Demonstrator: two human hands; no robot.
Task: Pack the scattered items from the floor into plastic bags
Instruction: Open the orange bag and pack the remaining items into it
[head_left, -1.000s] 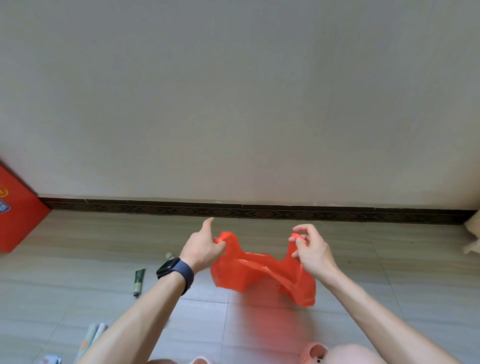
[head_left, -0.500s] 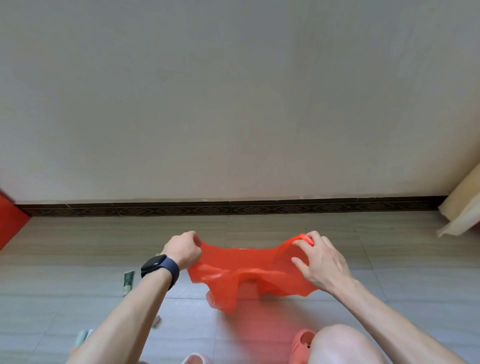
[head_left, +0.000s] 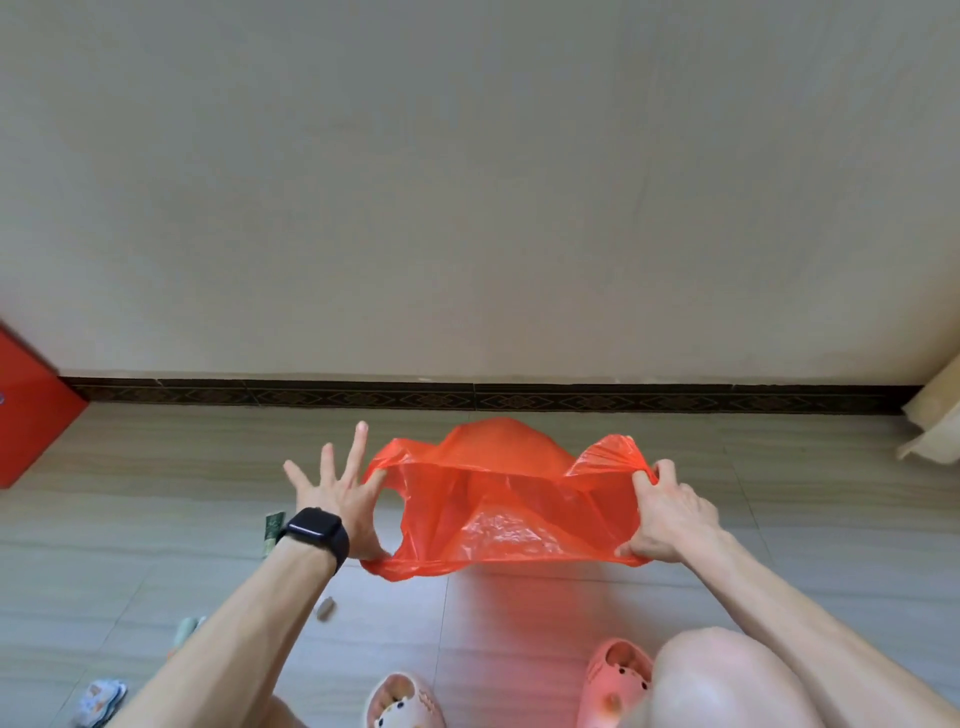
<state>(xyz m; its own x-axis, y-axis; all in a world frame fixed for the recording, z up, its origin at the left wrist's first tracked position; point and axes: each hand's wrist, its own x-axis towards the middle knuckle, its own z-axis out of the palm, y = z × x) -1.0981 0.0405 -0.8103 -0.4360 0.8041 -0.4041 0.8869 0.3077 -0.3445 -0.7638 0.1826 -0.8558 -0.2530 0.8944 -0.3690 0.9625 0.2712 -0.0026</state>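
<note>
A thin red plastic bag (head_left: 498, 499) hangs spread open above the tiled floor between my hands. My left hand (head_left: 337, 493), a dark watch on its wrist, has its fingers splayed straight; forefinger and thumb stretch the bag's left handle loop apart. My right hand (head_left: 670, 514) grips the bag's bunched right edge with curled fingers. On the floor to the left lie a small green tube (head_left: 272, 525), partly hidden by my wrist, a small grey piece (head_left: 324, 608), a pale green item (head_left: 187, 626) and a patterned item (head_left: 98, 696).
A red box (head_left: 26, 405) stands at the left against the wall with its dark baseboard (head_left: 467, 397). A beige object (head_left: 935, 421) sits at the right edge. My pink slippers (head_left: 402, 701) and knee (head_left: 717, 675) are at the bottom.
The bag's mouth has been pulled much wider and lifted. My left hand went from a closed grip to splayed fingers inside the handle loop. My right hand kept its grip.
</note>
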